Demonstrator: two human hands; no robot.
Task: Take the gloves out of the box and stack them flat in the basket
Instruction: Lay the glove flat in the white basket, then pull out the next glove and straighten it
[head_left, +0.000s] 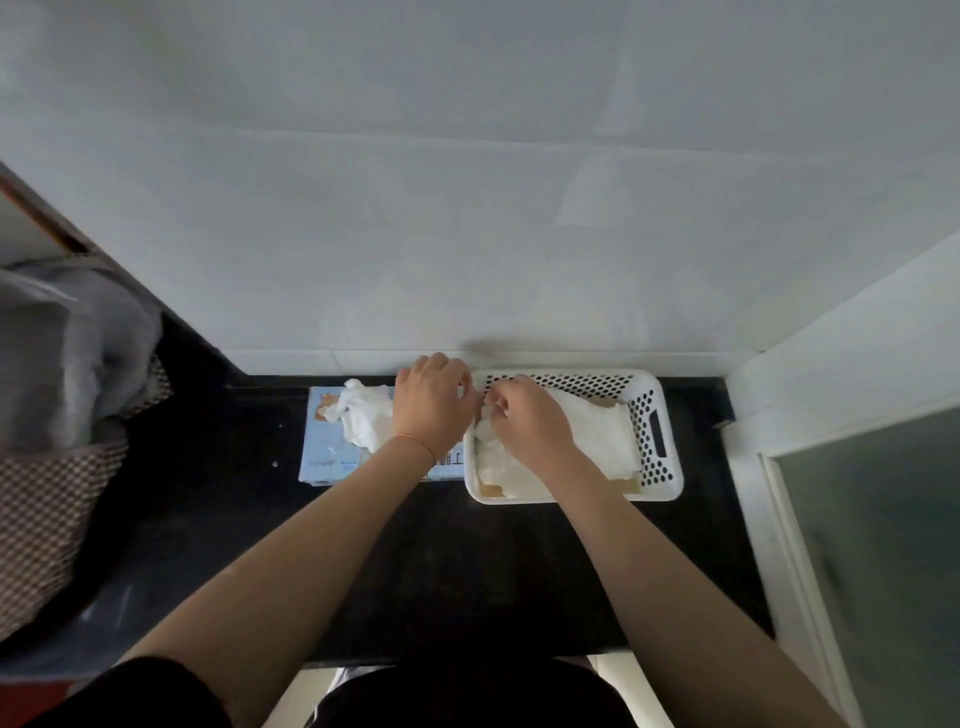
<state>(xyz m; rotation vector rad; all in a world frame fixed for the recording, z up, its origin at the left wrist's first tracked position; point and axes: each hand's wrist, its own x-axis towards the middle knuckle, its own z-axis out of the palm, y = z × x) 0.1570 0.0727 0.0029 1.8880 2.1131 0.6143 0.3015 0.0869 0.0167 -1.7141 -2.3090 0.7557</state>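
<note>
- Right hand (530, 421): fingers curled, grip pinched on the left end of a thin white glove (485, 423) over the left part of the basket (667, 480).
- Left hand (431, 402): fingers curled toward the same spot at the basket's left rim; whether its grip actually has the glove, cannot tell — fingertips hidden.
- Glove stack (597, 431) lies fairly flat in the basket, spread toward the right.
- Handling, judged: film-thin, very light, limp; likely to cling and bunch. Best taken at the edges with both hands, then smoothed flat.
- Box (324, 457), pale blue, lies flat just left of the basket, touching or nearly so; crumpled gloves (363, 415) spill from its opening.
- Both sit at the far edge of the dark desk (457, 561), against the white wall (467, 208).
- Obstructions: only the basket rim between box and stack. Grey cloth (67, 343) at far left, well apart.
</note>
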